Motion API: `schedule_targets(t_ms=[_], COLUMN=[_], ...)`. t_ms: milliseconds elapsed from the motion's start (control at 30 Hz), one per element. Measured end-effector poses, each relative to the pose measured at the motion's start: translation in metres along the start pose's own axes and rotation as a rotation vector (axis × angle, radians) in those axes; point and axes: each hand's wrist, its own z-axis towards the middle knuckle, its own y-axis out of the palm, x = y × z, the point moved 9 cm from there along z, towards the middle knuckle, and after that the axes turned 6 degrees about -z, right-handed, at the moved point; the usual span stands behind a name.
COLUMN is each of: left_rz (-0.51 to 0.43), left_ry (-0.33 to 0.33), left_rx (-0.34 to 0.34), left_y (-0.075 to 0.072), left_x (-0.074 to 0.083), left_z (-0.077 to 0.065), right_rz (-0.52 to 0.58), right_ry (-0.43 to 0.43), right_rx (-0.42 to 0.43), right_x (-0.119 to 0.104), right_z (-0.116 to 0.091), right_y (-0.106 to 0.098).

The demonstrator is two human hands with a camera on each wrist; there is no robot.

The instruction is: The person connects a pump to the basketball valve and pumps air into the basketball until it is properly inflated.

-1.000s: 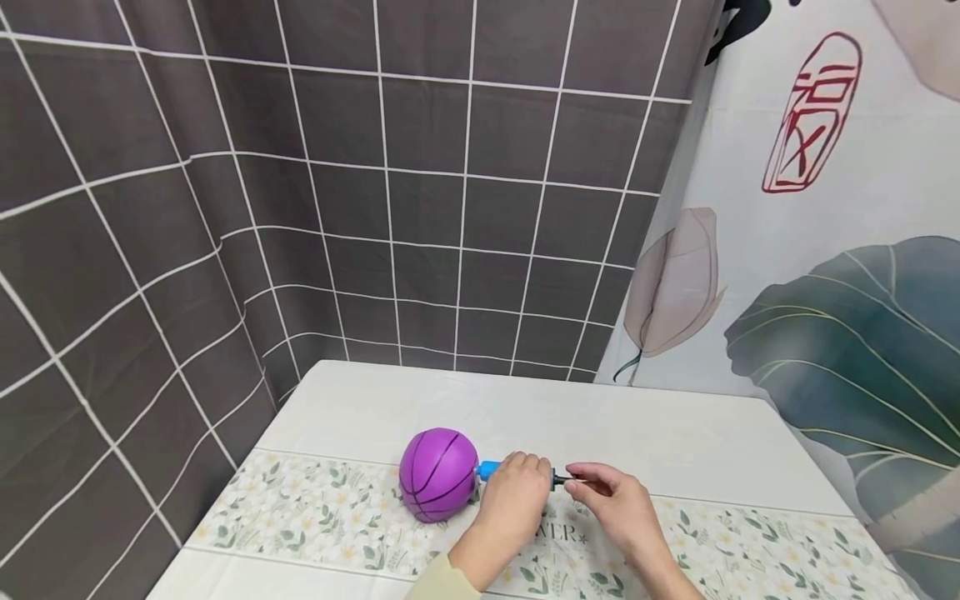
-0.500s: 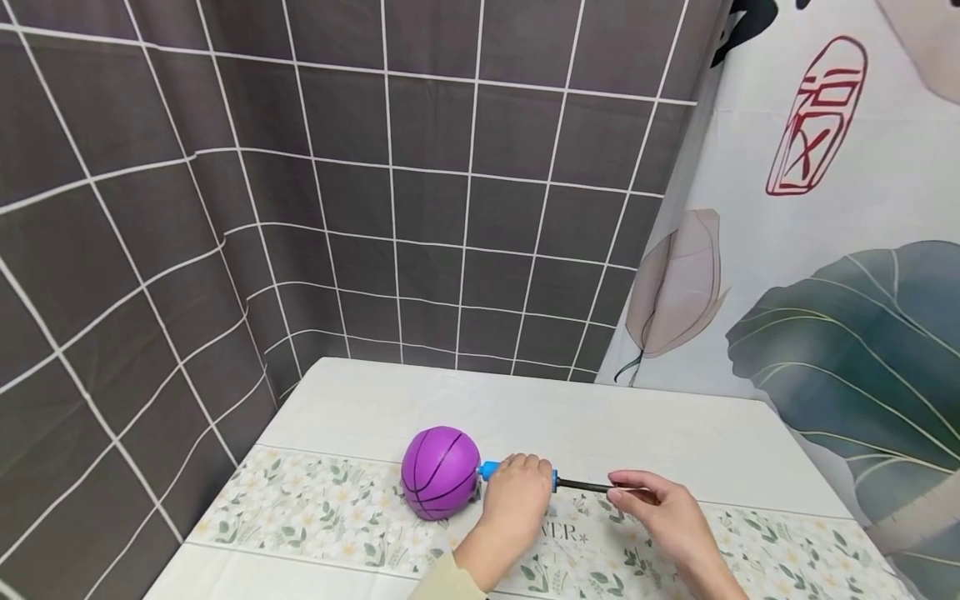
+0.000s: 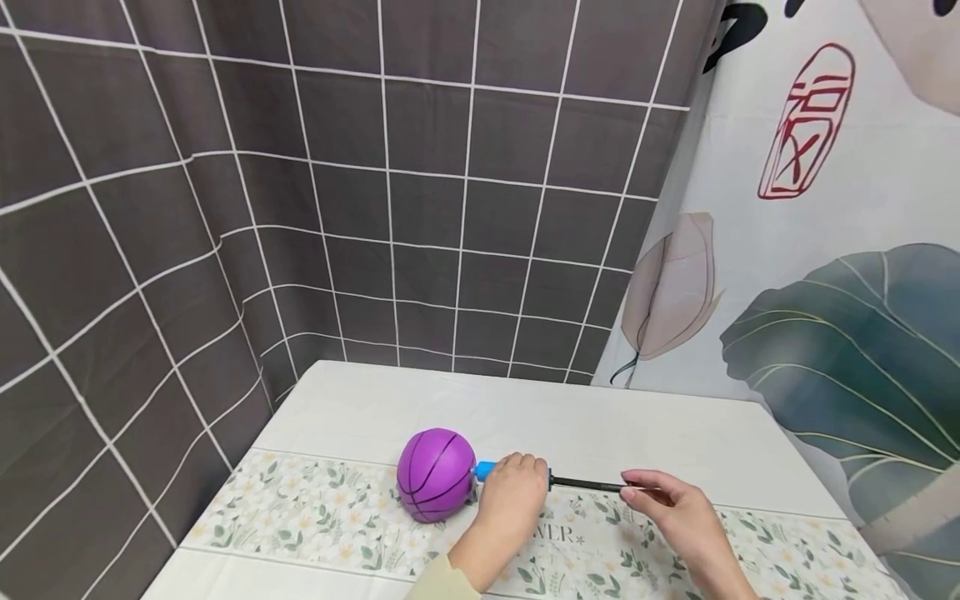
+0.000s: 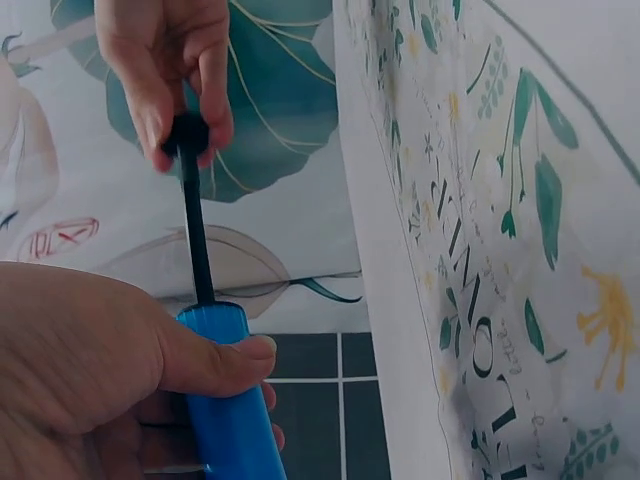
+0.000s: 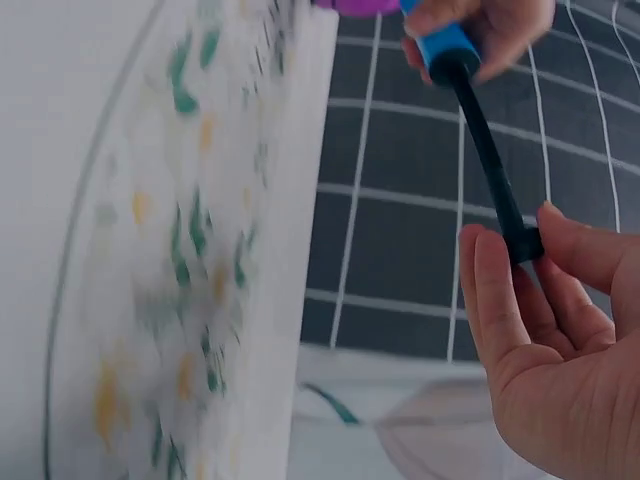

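A purple ball (image 3: 435,475) with black basketball lines sits on the table, its top slightly flattened. Against its right side is the front end of a blue hand pump (image 3: 485,471). My left hand (image 3: 513,497) grips the pump's barrel, thumb along it in the left wrist view. A black rod (image 3: 585,483) stands well out of the barrel's right end. My right hand (image 3: 678,512) pinches the black knob (image 5: 523,244) at the rod's end between thumb and fingers. Where the pump meets the ball is small and partly covered in the head view.
The white table (image 3: 525,408) has a floral printed band (image 3: 300,508) across it. Dark grid-patterned cloth (image 3: 420,208) hangs behind and at left. A white cloth with a large leaf print (image 3: 847,333) hangs at right.
My right hand has moved to the right, drawing the black rod far out of the blue barrel. My left hand and the ball have stayed in place.
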Motion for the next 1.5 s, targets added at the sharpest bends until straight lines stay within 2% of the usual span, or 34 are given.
schedule_targets(t_ms=[233,367,467,633,733,967,1200,1333,1500], left_rz=[0.028,0.052,0.044,-0.016,-0.009,-0.008,-0.018,-0.022,-0.016], left_ry=[0.018,0.029,0.035,0.037,0.014,-0.038,-0.04,-0.024,0.01], left_rx=[0.038,0.066,0.086,0.074,0.048,-0.017,-0.002,0.017,0.032], left_y=[-0.003,-0.003,-0.003,0.0,0.0,0.0,-0.003,-0.003,-0.001], left_x=[0.005,0.008,0.008,0.006,0.004,-0.002,-0.006,-0.005,-0.002], left_z=[-0.004,-0.005,-0.005,-0.002,0.0,0.001,0.0,-0.001,-0.002], right_rz=[-0.017,-0.013,0.022,0.056,0.041,-0.016,-0.009,0.006,-0.004], right_ry=[-0.107,-0.171,-0.163,-0.121,-0.097,-0.031,0.039,0.048,0.029], right_rx=[0.095,0.097,0.082,0.061,0.05,0.028,-0.024,-0.021,0.041], right_x=[-0.028,-0.041,-0.042,-0.033,-0.028,-0.012,0.002,0.004,0.0], right_z=[-0.003,-0.003,-0.002,-0.001,0.001,0.001,0.0,0.0,-0.002], right_y=[0.036,0.054,0.059,0.052,0.044,0.012,-0.011,-0.012,0.0])
